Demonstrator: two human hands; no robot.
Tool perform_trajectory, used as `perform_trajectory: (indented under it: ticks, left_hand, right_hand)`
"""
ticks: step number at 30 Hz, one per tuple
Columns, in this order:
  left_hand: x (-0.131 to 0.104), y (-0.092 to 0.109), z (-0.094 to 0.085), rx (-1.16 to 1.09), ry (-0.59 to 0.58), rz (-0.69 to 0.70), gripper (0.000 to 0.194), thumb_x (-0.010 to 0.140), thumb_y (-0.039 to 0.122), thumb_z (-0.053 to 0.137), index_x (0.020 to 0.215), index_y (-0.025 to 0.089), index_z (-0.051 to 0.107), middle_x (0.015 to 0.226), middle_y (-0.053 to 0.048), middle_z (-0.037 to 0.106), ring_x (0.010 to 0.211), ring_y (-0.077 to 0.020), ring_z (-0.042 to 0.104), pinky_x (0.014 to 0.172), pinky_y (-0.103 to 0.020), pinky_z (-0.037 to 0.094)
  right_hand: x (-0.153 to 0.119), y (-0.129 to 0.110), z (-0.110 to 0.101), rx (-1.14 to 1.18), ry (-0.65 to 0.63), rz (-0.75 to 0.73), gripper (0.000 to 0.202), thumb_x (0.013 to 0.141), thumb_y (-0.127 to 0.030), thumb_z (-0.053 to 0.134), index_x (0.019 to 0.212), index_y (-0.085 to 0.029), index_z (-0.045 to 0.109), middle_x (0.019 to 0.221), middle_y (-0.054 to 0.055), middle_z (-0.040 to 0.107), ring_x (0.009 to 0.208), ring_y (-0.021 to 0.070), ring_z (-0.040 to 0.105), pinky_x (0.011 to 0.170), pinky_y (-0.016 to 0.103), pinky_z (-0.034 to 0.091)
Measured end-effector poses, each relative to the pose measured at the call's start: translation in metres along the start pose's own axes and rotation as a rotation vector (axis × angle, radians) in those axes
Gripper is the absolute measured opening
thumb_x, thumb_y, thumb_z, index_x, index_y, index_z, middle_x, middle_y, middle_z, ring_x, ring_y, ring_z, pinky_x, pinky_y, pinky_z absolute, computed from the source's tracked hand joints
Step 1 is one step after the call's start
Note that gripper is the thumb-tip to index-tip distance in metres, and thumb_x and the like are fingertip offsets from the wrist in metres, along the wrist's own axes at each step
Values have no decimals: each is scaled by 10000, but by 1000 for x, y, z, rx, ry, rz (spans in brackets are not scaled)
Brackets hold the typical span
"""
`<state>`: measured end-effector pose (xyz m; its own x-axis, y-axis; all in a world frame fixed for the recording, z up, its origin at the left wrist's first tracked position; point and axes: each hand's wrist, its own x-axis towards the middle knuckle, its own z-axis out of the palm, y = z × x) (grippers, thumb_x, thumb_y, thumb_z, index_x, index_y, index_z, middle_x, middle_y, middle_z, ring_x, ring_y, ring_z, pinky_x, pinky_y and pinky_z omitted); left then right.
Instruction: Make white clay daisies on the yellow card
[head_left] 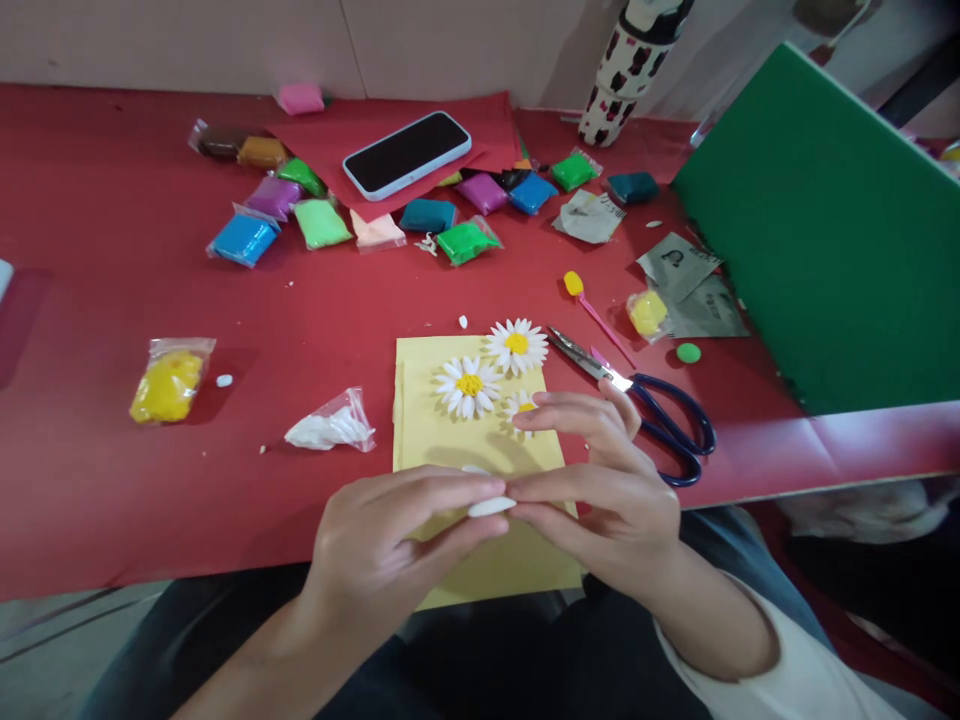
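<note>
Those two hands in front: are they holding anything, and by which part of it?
Yes, a small white piece: the left hand has it between thumb and forefinger, while the right hand seems to pinch its narrow end.

Flowers (pixel 469 386) lie on paper sheets (pixel 420 435), with scissors (pixel 619 379) right, a phone (pixel 407 155) behind and a bag (pixel 334 430) left.
</note>
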<state>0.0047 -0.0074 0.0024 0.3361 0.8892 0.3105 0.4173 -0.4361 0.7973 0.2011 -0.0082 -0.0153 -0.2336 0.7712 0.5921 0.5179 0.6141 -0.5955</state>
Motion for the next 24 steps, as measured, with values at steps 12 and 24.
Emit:
perform_trajectory:
  ticks: [12, 24]
  left_hand:
    - [-4, -4, 1, -318, -128, -353, 457, 649, 387, 834, 1086, 345, 710, 1050, 35, 754, 899, -170, 737, 723, -160, 594]
    - [2, -3, 5, -812, -330, -924, 203, 781, 393, 724, 834, 203, 775, 791, -28, 778, 745, -183, 747, 695, -250, 621]
  right_hand:
    - [-1, -1, -1, -16, 20, -7, 41, 813, -237, 706, 796, -268, 727, 1062, 33, 675, 1053, 233, 627, 1050, 508, 299]
    - [-2, -1, 4, -131, 6, -40, 30, 805, -304, 721, 833, -302, 732, 1039, 4, 688, 1068, 227, 620, 1085, 509, 275]
